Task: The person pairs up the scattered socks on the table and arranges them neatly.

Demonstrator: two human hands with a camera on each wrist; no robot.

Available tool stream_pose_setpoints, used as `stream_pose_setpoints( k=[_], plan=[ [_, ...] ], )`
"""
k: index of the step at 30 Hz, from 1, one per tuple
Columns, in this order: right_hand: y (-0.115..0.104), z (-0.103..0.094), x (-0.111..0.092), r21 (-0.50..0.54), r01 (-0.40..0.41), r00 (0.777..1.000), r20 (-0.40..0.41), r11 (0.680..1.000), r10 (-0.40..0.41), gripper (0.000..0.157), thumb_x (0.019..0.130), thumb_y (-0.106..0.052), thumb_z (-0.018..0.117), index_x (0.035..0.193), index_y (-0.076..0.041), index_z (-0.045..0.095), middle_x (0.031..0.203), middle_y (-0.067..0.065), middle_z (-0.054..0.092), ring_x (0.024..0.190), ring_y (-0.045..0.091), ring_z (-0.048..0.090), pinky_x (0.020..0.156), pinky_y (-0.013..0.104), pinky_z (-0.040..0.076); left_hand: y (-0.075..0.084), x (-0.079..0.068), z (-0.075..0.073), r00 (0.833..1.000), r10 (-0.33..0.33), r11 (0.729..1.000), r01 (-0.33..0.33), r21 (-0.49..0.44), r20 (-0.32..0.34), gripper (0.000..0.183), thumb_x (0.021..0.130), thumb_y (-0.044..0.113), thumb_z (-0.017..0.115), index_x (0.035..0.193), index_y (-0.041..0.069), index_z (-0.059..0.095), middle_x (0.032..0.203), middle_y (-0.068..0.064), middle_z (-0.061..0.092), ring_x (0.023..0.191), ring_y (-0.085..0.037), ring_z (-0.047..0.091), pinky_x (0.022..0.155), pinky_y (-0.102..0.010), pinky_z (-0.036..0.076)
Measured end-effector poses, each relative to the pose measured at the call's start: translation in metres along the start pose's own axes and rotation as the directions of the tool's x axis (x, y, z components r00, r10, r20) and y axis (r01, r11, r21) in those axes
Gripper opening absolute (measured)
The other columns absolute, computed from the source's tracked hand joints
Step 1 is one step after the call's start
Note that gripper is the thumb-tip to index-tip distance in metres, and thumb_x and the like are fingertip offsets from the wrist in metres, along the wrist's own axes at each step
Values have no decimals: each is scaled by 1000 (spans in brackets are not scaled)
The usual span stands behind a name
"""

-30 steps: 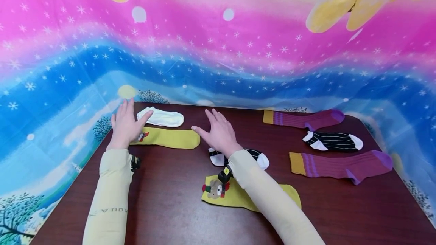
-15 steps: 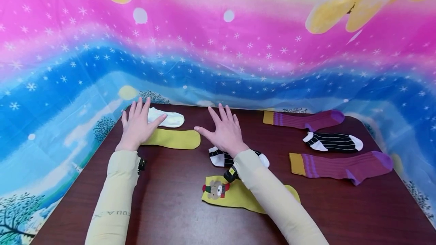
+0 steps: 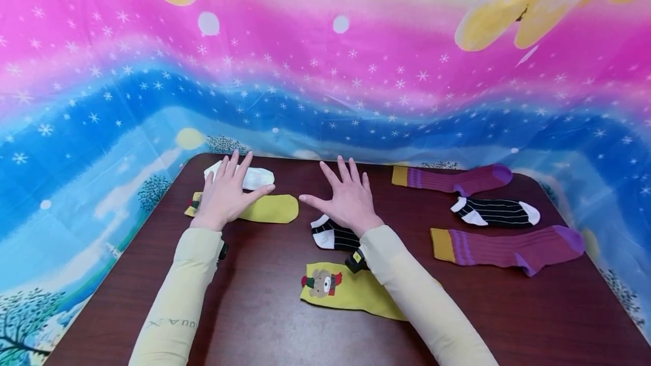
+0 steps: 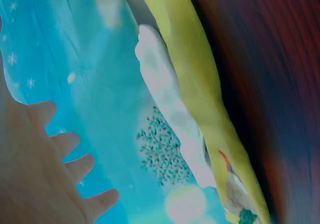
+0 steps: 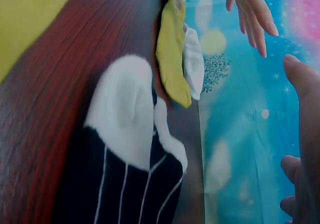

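My left hand (image 3: 225, 195), fingers spread, hovers over the far left of the table and holds nothing. In the head view it overlaps a white sock (image 3: 259, 178) and a yellow sock (image 3: 274, 208), lying one behind the other. To its right my right hand (image 3: 348, 197) is likewise spread and grips nothing. It overlaps a black striped sock (image 3: 324, 235) with white heel; the rest of that sock is hidden by the hand and sleeve. Nearer the front lies another yellow sock (image 3: 351, 292) with a bear picture, partly under the right forearm in this view.
On the right side lie a far purple sock (image 3: 442, 179), a black striped sock (image 3: 495, 211) with white ends, and a nearer purple sock (image 3: 508, 246) with a mustard cuff. A printed cloth (image 3: 305, 89) hangs around the dark wooden table (image 3: 254, 321).
My left hand has moved right across the white and yellow socks, uncovering the yellow sock's cuff end. My right hand has drifted slightly right. The socks have stayed in place.
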State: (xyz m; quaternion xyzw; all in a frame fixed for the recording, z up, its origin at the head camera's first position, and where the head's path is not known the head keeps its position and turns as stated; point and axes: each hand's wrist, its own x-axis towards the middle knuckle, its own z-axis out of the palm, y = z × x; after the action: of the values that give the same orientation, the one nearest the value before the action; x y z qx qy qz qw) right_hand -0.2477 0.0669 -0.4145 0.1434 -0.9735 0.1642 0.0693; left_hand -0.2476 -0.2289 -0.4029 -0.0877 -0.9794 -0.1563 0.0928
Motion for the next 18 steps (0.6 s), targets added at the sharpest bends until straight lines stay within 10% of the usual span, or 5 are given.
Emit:
stream_pose_setpoints(
  k=[18],
  plan=[
    [25,-16,-16,-41,-16,1000,-9,999,16,104,77,-96,33,163,-37,22,170,7,9,154,32,-4,118,61,4,34,5,14,996,88,993,-90,70,35,107,82,91,40,165,27,17,169,-10,9,154,-34,2,116,-65,3]
  ],
)
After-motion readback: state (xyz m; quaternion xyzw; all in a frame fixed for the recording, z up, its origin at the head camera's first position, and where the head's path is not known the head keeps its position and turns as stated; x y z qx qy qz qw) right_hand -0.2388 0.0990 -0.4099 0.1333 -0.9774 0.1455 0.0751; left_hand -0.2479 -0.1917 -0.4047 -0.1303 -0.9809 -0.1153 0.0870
